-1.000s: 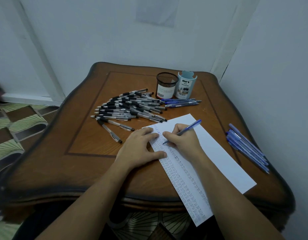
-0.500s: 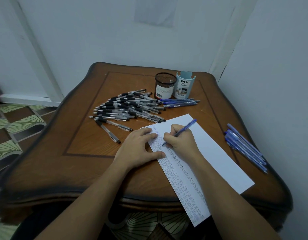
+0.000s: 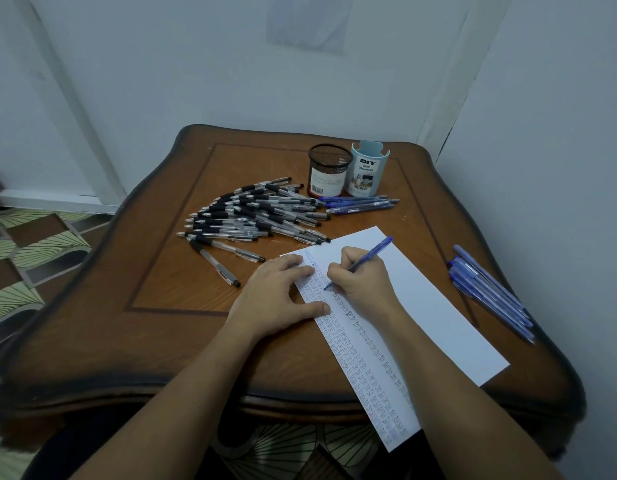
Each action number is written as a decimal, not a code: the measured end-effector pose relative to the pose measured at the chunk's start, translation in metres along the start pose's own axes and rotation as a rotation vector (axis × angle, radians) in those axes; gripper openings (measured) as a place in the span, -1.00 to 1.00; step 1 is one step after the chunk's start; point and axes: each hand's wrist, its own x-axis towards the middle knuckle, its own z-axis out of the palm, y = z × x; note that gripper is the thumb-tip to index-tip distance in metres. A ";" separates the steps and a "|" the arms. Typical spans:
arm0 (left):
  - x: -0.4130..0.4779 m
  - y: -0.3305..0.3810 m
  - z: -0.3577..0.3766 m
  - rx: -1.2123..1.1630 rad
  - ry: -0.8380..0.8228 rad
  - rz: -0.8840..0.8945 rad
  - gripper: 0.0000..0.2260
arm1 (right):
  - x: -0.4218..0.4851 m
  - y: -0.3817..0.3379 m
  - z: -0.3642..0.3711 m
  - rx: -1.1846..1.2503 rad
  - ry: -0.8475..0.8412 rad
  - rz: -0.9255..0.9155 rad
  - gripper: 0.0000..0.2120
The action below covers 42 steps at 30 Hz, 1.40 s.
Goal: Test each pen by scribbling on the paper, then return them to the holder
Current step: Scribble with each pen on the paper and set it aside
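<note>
My right hand (image 3: 364,280) grips a blue pen (image 3: 371,256) with its tip down on the white paper (image 3: 435,306), which lies slantwise on the wooden table (image 3: 161,271). Rows of small scribbles run down the paper's left side. My left hand (image 3: 277,294) rests flat on the paper's left edge, fingers spread. A black mesh holder (image 3: 329,171) and a pale blue holder (image 3: 367,169) stand at the back. A heap of black pens (image 3: 251,213) lies left of them.
A few blue pens (image 3: 360,204) lie in front of the holders. Several more blue pens (image 3: 490,292) lie near the table's right edge. Walls close in behind and to the right. Patterned floor (image 3: 33,244) shows at the left.
The pen's tip has shifted slightly on the paper as my right hand scribbles. My left hand stays where it was.
</note>
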 end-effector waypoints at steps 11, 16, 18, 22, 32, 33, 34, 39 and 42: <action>0.000 0.001 0.000 -0.004 -0.004 -0.004 -0.30 | -0.001 -0.002 -0.001 -0.011 0.024 -0.010 -0.57; -0.001 0.000 0.000 -0.017 0.008 -0.007 -0.30 | 0.000 0.000 0.000 -0.002 0.017 -0.008 -0.57; -0.001 0.001 0.000 -0.017 0.007 -0.004 -0.30 | -0.001 0.000 -0.001 -0.009 0.015 -0.008 -0.57; -0.001 0.001 -0.001 -0.014 0.002 -0.003 -0.31 | -0.001 0.000 0.000 0.023 0.028 -0.009 -0.52; -0.001 0.002 -0.002 0.001 -0.005 0.001 -0.31 | 0.000 0.001 0.000 -0.034 0.035 0.000 -0.56; -0.001 0.002 -0.002 0.005 -0.008 -0.002 -0.31 | 0.001 0.001 -0.001 -0.025 0.052 0.015 -0.57; -0.001 0.003 -0.002 0.007 -0.010 -0.004 -0.31 | 0.002 0.000 -0.003 0.009 0.075 0.043 -0.59; 0.000 0.002 -0.002 0.002 -0.020 -0.016 -0.30 | 0.006 -0.010 -0.010 0.228 0.136 0.213 -0.63; 0.000 0.002 -0.002 0.001 -0.025 -0.015 -0.30 | 0.007 -0.016 -0.012 0.330 0.147 0.299 -0.61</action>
